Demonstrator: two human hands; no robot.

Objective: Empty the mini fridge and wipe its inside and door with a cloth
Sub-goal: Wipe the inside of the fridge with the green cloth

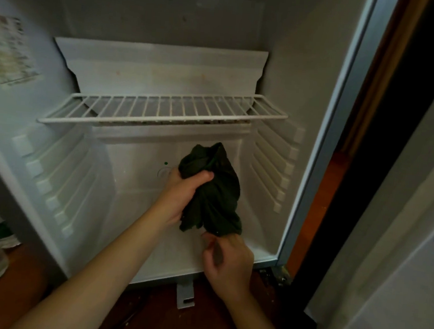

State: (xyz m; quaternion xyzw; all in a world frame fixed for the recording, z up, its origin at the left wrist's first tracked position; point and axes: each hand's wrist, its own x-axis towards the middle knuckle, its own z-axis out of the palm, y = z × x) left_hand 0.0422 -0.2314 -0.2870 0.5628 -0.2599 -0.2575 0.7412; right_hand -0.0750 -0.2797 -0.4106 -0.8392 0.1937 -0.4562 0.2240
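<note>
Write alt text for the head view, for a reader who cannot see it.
Two bare hands hold a bunched dark green cloth inside an open, emptied mini fridge: the left hand has it in its grip at the middle, and the right hand pinches its lower end. A white wire shelf spans the fridge above them.

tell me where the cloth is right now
In the head view the dark cloth is bunched in the left hand, inside the fridge below the wire shelf, its lower end at the right hand.
</note>
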